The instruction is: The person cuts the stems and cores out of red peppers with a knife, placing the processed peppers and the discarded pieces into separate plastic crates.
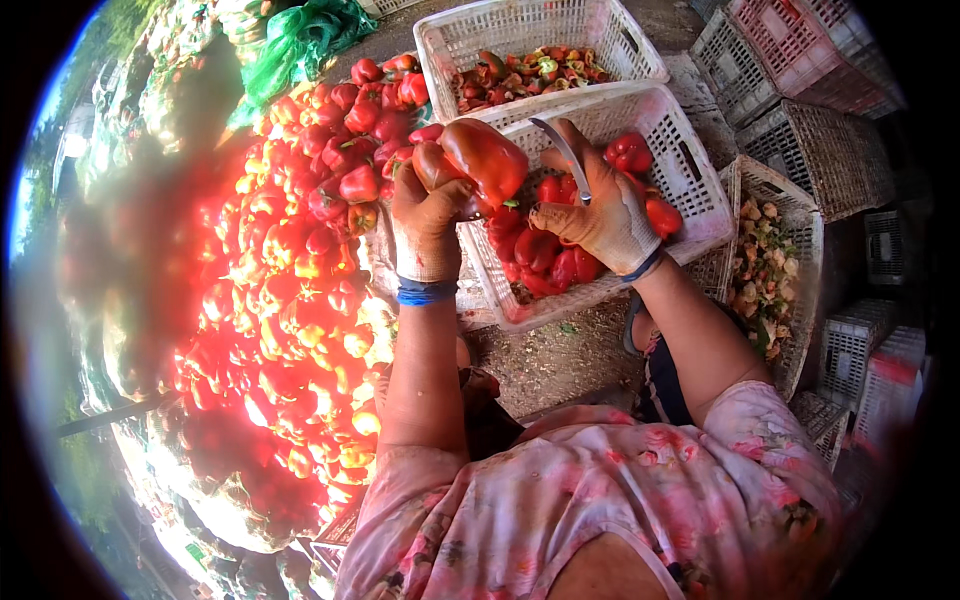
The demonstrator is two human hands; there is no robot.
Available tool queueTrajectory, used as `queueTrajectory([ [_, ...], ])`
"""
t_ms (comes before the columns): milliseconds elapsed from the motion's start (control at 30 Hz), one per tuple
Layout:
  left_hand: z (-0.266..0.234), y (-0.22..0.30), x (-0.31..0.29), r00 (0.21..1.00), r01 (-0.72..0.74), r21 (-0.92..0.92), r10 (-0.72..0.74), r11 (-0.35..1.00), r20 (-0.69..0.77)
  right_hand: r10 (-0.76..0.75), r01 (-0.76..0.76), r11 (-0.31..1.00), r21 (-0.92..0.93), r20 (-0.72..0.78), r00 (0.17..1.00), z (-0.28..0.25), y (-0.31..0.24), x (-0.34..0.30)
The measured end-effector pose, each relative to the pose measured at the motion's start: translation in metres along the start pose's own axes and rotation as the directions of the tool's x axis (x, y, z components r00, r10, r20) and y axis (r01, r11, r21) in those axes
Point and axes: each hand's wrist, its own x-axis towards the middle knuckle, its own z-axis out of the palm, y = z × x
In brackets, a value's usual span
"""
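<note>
My left hand (428,222), in a soiled work glove with a blue band at the wrist, is closed around a large red bell pepper (486,160). A darker pepper part shows by its fingers. In my gloved right hand (610,220) is a small knife with a curved blade (568,155); its handle is hidden by the palm. The blade points up and left, apart from the pepper. Both hands are above a white plastic crate (700,165). Several red peppers (540,255) lie inside that crate.
A big heap of red bell peppers (290,240) spreads at the left, partly washed out by glare. Beyond the near crate, another white crate (535,25) holds pepper scraps. At the right, a crate (808,290) contains pale scraps. Stacked crates (815,150) and green netting (300,50) stand farther out.
</note>
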Motion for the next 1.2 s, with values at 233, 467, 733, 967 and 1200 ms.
queueTrajectory([
  [233, 0.016, -0.044, -0.012, 0.941, 0.292, -0.367, -0.198, 0.883, 0.274, -0.001, 0.014, 0.969, -0.247, 0.05, 0.999, 0.007, 0.011, -0.002],
  [467, 0.038, -0.031, -0.018, 0.924, 0.311, -0.205, -0.245, 0.928, 0.294, 0.087, -0.087, 0.996, 0.0, -0.005, 0.996, 0.0, 0.014, 0.0],
  [733, 0.035, -0.022, -0.022, 0.858, 0.441, -0.289, -0.305, 0.85, 0.413, 0.419, -0.472, 0.646, 0.6, 0.239, 0.876, -0.004, -0.001, -0.009],
  [967, 0.039, -0.039, -0.017, 0.901, 0.421, -0.503, -0.286, 0.755, 0.325, 0.484, -0.518, 0.756, 0.4, 0.191, 0.854, -0.004, 0.0, 0.004],
  [1200, 0.046, -0.047, 0.028, 0.933, 0.252, -0.353, -0.13, 0.901, 0.334, 0.584, -0.611, 0.68, 0.406, 0.205, 0.785, -0.011, 0.041, 0.015],
])
